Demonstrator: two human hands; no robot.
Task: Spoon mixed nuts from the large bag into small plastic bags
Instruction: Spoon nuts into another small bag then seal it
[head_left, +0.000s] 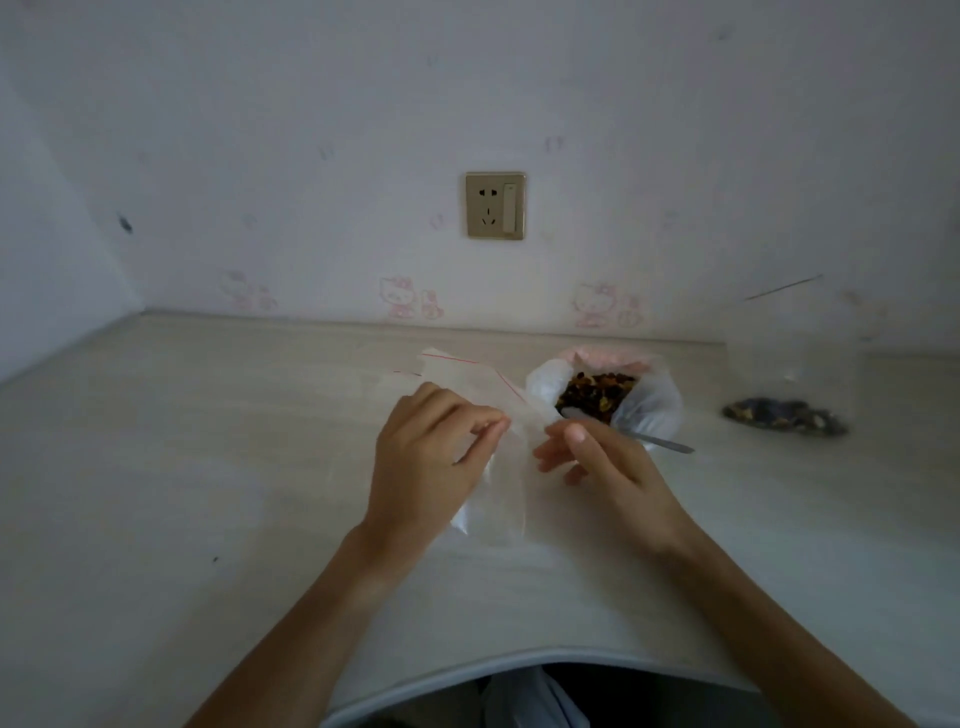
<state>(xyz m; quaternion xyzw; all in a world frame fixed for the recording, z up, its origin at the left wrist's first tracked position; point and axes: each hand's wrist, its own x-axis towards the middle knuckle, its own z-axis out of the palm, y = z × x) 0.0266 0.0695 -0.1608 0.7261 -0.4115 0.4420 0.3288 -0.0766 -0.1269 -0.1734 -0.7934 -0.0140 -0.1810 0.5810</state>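
Pale fabric (524, 701) shows at the bottom edge, below the curved front rim of the light wood-grain table (208, 467), which runs back to a whitish wall (311, 130) with faint pink cartoon-cat prints and a brass-coloured socket plate (495, 206). Right of centre on the table stands the large bag (652, 402), translucent white with its mouth rolled open, holding dark mixed nuts (597, 392); a metal spoon (654, 441) lies with its bowl in the nuts and its handle sticking out to the right. Just left of it lie clear small plastic bags (457, 371) with red zip lines. One clear small bag (498, 499) hangs between the hands: the left hand (426, 457) pinches its top edge with curled fingers, and the right hand (597, 462) pinches the opposite edge with thumb and fingertips. Well apart, at far right, lies a dark flat heap (784, 414), too blurred to name.
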